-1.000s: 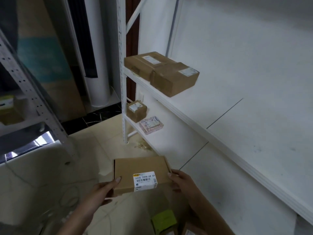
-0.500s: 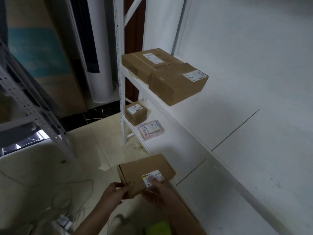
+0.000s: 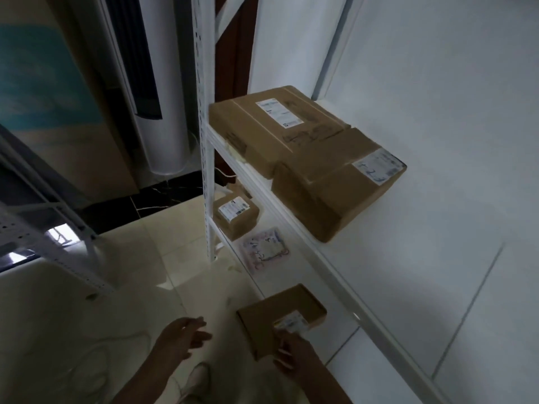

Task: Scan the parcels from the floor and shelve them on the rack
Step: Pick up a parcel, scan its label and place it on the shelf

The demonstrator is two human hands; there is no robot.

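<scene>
A flat brown parcel [image 3: 281, 316] with a white barcode label lies low in the view, over the front of the lower shelf [image 3: 294, 275] of the white rack. My right hand [image 3: 294, 354] grips its near edge, thumb on the label. My left hand [image 3: 182, 339] hovers apart to the left with loose fingers and holds nothing. On the upper shelf [image 3: 408, 258] sit two brown parcels, a wide one [image 3: 274, 126] and a smaller one [image 3: 335, 185] against it.
The lower shelf also carries a small brown box [image 3: 236, 217] and a flat pink patterned packet [image 3: 264, 250]. A white rack post [image 3: 204, 126] stands at the shelf's left end. A grey rack [image 3: 43, 237] stands at left over pale floor tiles [image 3: 131, 287].
My left hand has let go of the flat parcel and drawn left. My right hand has carried the parcel right, toward the lower shelf. The view has moved closer to the rack.
</scene>
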